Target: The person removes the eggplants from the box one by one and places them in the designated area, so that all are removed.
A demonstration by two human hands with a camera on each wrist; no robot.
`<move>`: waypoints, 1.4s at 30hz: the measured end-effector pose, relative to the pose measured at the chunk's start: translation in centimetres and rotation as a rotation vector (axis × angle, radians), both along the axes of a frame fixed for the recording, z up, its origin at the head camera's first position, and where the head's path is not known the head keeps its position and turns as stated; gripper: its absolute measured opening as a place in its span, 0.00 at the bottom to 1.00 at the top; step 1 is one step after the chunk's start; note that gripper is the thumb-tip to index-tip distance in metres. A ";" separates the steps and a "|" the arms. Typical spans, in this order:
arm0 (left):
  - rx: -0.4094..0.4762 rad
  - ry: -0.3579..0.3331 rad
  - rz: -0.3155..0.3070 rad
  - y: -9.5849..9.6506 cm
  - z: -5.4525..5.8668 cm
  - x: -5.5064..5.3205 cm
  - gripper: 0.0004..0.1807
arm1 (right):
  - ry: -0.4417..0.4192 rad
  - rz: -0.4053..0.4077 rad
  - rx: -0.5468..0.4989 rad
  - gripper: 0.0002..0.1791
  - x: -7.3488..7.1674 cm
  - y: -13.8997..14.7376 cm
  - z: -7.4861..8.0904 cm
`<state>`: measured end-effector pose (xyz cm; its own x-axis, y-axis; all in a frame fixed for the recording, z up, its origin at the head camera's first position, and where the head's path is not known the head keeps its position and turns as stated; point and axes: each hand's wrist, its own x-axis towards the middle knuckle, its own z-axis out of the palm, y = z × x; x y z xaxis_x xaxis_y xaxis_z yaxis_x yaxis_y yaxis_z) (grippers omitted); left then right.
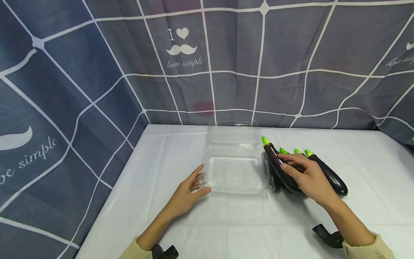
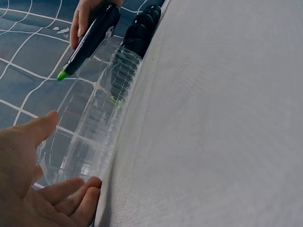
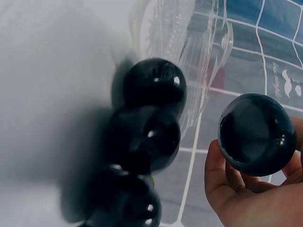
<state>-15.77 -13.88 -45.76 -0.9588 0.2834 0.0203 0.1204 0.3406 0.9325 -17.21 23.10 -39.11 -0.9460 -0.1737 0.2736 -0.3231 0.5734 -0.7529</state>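
My right hand [image 1: 312, 176] holds a dark purple eggplant [image 1: 275, 162] with a green cap, fingers and thumb around its body. The right wrist view shows that eggplant [image 3: 258, 135] raised above the others, its rounded end toward the camera. Three more eggplants [image 1: 331, 177] lie side by side on the table, partly hidden by the hand. To their left sits a clear plastic clamshell box [image 1: 234, 172], its lid [image 1: 233, 135] folded open to the back. My left hand [image 1: 185, 196] touches the box's left side, thumb at the near corner and fingers spread along the wall.
A white cloth covers the table [image 1: 233, 226]. Dark checked curtains [image 1: 233, 46] hang behind it and along the left. Black wrist mounts [image 1: 328, 237] sit on both forearms near the front.
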 end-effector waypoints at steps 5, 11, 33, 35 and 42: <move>0.002 0.000 -0.001 0.0 0.0 0.0 0.43 | -0.005 -0.040 0.008 0.19 0.3 1.3 -0.2; 0.001 -0.003 0.002 0.0 0.1 0.1 0.43 | -0.008 -0.076 -0.066 0.20 0.5 3.3 -0.5; 0.000 -0.005 0.013 0.1 0.2 0.2 0.43 | -0.100 -0.230 0.016 0.23 1.2 9.8 -0.7; 0.002 -0.004 0.015 0.1 0.2 0.2 0.43 | -0.116 -0.257 0.030 0.24 1.2 10.3 -0.7; 0.001 -0.007 0.008 0.1 0.3 0.2 0.44 | -0.174 -0.334 0.072 0.30 1.3 11.7 -1.2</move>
<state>-15.60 -13.73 -45.48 -0.9612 0.2755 0.0141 0.1113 0.3406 0.9336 -15.90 34.76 -40.32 -0.9850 0.1389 0.1026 0.0193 0.6790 -0.7339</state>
